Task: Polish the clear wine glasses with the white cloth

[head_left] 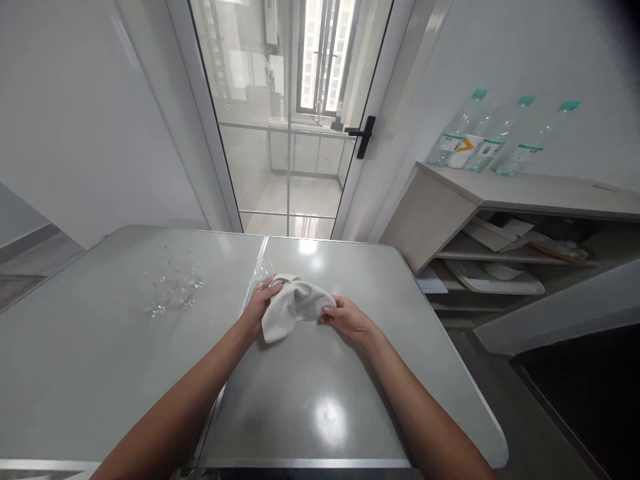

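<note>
Well left of the white cloth (293, 303), a patch of scattered clear water drops (173, 291) lies on the pale grey counter (320, 400). The left hand (260, 303) touches the cloth's left edge, fingers curled shut around the fabric and around what looks like a clear glass vessel (262, 272) that pokes out just behind it. The cloth is bunched over the counter's middle seam, held between both hands. At its right end the right hand (347, 319) pinches the fabric between thumb and fingers.

The work looks like wiping, and it would likely go best with the left hand holding the glass steady while the right draws the fabric round it. The vessel's contents are hidden.

Far right of the cloth, three clear plastic bottles with teal caps (500, 133) lean against the wall on a beige wooden shelf unit (525, 190). I cannot tell how full they are.
</note>
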The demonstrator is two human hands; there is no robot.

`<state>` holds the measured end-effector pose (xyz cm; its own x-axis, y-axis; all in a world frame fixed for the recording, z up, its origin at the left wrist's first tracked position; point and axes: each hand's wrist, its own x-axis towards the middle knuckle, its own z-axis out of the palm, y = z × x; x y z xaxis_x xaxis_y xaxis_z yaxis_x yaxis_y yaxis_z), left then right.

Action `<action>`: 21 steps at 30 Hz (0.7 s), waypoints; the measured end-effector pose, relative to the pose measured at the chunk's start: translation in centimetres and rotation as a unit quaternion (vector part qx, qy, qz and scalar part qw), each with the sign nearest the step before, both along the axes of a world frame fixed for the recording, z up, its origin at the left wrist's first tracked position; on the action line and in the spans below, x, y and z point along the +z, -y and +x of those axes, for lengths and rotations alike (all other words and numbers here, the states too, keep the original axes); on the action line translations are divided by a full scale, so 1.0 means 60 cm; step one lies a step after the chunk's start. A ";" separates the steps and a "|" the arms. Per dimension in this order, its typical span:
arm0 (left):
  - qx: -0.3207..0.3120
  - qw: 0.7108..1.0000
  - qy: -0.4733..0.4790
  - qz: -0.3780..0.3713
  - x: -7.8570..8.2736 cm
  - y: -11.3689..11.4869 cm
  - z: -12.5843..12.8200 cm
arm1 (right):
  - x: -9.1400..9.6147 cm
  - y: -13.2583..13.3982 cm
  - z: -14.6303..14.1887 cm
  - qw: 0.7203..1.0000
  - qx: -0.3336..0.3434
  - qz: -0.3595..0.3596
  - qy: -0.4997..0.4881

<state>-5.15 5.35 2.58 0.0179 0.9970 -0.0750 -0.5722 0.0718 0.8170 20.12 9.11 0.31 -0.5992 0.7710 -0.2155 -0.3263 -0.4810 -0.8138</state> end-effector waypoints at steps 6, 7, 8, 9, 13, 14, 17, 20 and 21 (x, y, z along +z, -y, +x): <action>0.017 0.997 -0.062 -0.037 -0.017 -0.007 -0.007 | -0.008 -0.016 0.007 0.972 -0.233 0.024 -0.035; 0.017 0.996 -0.080 -0.039 -0.020 -0.009 -0.007 | -0.008 -0.018 0.008 0.965 -0.259 0.033 -0.021; 0.019 0.995 -0.095 -0.037 -0.022 -0.011 -0.006 | -0.007 -0.019 0.009 0.960 -0.277 0.047 -0.005; 0.025 0.993 -0.107 -0.033 -0.025 -0.013 -0.006 | -0.007 -0.019 0.010 0.956 -0.285 0.066 0.015; 0.054 0.990 -0.133 -0.004 -0.031 -0.019 -0.010 | -0.001 -0.017 0.015 0.947 -0.237 0.180 0.122; 0.061 0.988 -0.141 0.004 -0.032 -0.021 -0.012 | 0.001 -0.017 0.017 0.939 -0.218 0.216 0.157; 0.075 0.979 -0.186 0.021 -0.034 -0.023 -0.017 | 0.000 -0.018 0.020 0.886 -0.164 0.328 0.283; 0.115 0.960 -0.255 0.026 -0.033 -0.022 -0.015 | -0.004 -0.020 0.024 0.792 -0.169 0.413 0.417; 0.134 0.952 -0.275 0.025 -0.032 -0.021 -0.012 | -0.003 -0.020 0.026 0.755 -0.187 0.438 0.451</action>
